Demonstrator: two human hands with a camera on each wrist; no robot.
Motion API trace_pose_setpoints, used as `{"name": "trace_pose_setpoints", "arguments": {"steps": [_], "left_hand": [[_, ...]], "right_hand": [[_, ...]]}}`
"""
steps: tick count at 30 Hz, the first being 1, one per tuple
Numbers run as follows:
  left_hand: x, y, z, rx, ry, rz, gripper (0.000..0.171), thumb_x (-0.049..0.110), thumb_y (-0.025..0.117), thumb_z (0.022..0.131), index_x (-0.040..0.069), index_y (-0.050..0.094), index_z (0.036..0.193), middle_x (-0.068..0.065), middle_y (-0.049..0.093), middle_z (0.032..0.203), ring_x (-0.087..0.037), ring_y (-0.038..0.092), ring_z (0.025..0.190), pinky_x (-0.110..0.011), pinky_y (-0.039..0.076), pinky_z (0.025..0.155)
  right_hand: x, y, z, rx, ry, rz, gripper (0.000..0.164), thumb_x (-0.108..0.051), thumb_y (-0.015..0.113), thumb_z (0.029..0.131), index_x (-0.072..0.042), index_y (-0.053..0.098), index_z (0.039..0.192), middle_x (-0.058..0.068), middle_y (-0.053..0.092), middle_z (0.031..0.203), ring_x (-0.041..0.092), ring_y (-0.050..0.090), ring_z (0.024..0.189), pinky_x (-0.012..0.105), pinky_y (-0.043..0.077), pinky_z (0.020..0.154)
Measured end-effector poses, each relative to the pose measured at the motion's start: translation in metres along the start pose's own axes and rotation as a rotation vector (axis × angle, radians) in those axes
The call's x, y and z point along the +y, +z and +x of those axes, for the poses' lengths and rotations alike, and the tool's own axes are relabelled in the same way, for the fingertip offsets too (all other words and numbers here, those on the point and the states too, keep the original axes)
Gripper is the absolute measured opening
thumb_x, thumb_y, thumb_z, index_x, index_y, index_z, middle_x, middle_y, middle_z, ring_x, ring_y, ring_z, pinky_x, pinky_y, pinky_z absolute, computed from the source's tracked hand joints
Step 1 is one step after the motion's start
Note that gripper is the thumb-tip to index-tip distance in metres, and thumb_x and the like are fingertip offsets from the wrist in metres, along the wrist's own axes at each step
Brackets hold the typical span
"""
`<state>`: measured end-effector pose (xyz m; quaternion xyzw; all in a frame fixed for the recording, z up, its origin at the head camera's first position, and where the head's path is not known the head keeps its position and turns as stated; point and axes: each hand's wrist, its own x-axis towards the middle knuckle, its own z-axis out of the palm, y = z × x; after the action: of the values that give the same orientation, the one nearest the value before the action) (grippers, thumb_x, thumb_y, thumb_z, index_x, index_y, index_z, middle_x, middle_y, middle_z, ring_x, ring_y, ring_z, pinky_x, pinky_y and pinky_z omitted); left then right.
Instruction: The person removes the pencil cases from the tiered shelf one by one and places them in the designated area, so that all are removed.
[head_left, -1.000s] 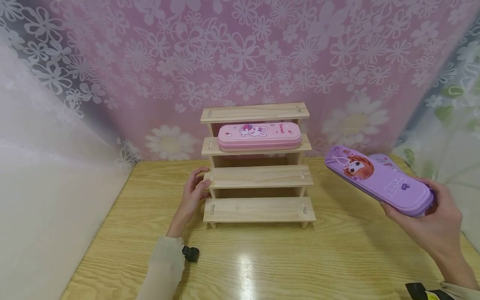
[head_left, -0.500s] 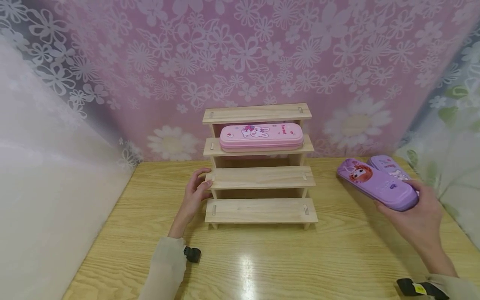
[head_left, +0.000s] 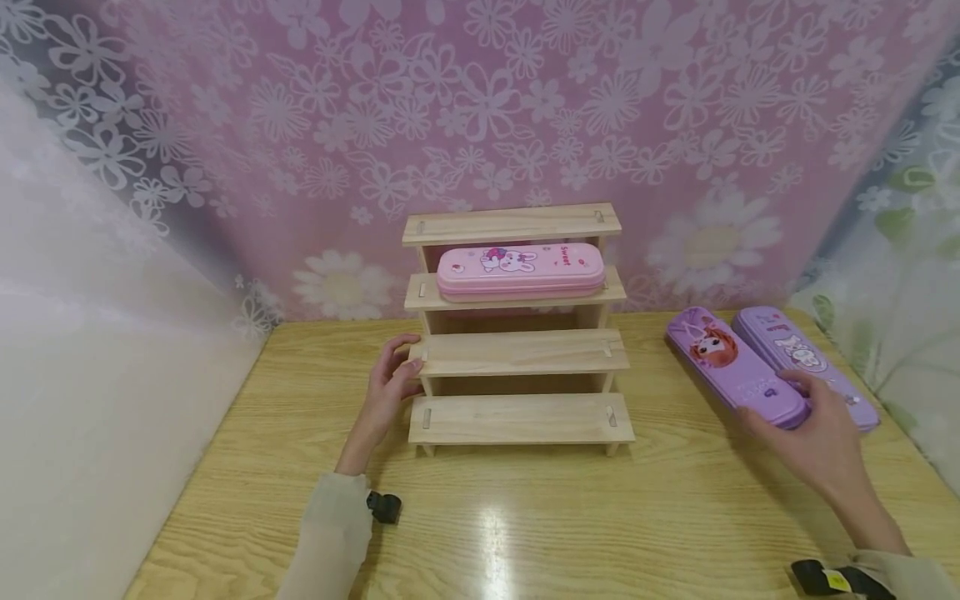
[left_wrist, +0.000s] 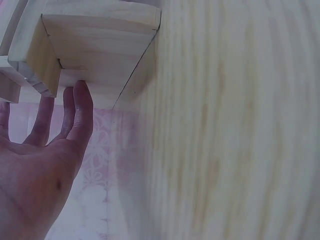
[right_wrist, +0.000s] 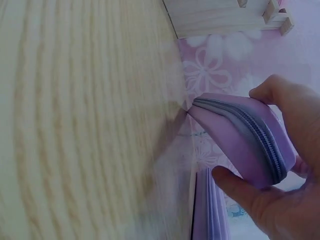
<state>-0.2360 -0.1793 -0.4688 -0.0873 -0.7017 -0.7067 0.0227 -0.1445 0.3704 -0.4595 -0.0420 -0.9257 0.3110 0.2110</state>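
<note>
A four-step wooden display rack (head_left: 519, 419) stands on the table. My left hand (head_left: 390, 387) holds its left end, thumb on the third board from the top and fingers around the side; the left wrist view shows the fingers (left_wrist: 82, 115) reaching up behind that board. At the right, my right hand (head_left: 821, 442) grips the near end of a purple zippered pencil case (head_left: 738, 367) with a red-haired girl printed on it. The right wrist view shows this pencil case (right_wrist: 240, 135) tilted, its near end raised off the table. A second purple pencil case (head_left: 806, 358) lies just right of it.
A pink pencil case (head_left: 521, 271) with a rabbit print lies on the rack's second board from the top. A flowered pink curtain (head_left: 480, 100) hangs behind the table (head_left: 435, 533). Pale sheeting (head_left: 97, 375) closes off the left side.
My right hand has lowered the girl-print pencil case toward the table, and leftward in the last half second, uncovering more of the second purple one. The left hand has stayed on the rack.
</note>
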Motion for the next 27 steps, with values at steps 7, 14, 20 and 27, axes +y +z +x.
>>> {"name": "trace_pose_setpoints", "arguments": {"steps": [7, 14, 20, 27], "left_hand": [[0.003, 0.002, -0.001, -0.001, -0.003, 0.001, 0.040, 0.014, 0.053, 0.104, 0.011, 0.047, 0.144, -0.011, 0.056, 0.131, -0.014, 0.065, 0.104, -0.039, 0.061, 0.082], [0.004, 0.003, -0.002, 0.007, -0.009, 0.008, 0.040, 0.014, 0.052, 0.104, 0.012, 0.047, 0.144, -0.011, 0.055, 0.132, -0.014, 0.065, 0.105, -0.040, 0.061, 0.083], [0.004, 0.002, -0.002, 0.010, -0.014, 0.012, 0.040, 0.016, 0.053, 0.104, 0.013, 0.047, 0.144, -0.010, 0.055, 0.133, -0.014, 0.064, 0.105, -0.040, 0.060, 0.083], [0.007, 0.003, -0.003, 0.012, -0.016, 0.011, 0.040, 0.015, 0.052, 0.104, 0.013, 0.048, 0.143, -0.010, 0.056, 0.131, -0.015, 0.064, 0.105, -0.044, 0.060, 0.084]], "right_hand": [[0.005, 0.003, 0.000, -0.044, 0.035, -0.070, 0.076, -0.032, 0.084, 0.080, 0.010, 0.050, 0.133, 0.040, 0.057, 0.120, 0.049, 0.056, 0.098, 0.027, 0.032, 0.070], [0.012, -0.001, 0.002, -0.127, 0.120, -0.157, 0.084, -0.046, 0.076, 0.087, 0.013, 0.045, 0.138, 0.046, 0.053, 0.124, 0.058, 0.056, 0.102, 0.046, 0.041, 0.069], [0.012, -0.002, 0.001, -0.109, 0.137, -0.190, 0.079, -0.047, 0.072, 0.090, 0.016, 0.049, 0.133, 0.046, 0.054, 0.122, 0.059, 0.053, 0.104, 0.057, 0.040, 0.075], [0.007, -0.001, -0.003, 0.006, 0.106, -0.166, 0.067, -0.041, 0.072, 0.090, 0.014, 0.057, 0.126, 0.044, 0.055, 0.118, 0.059, 0.048, 0.109, 0.064, 0.036, 0.082]]}}
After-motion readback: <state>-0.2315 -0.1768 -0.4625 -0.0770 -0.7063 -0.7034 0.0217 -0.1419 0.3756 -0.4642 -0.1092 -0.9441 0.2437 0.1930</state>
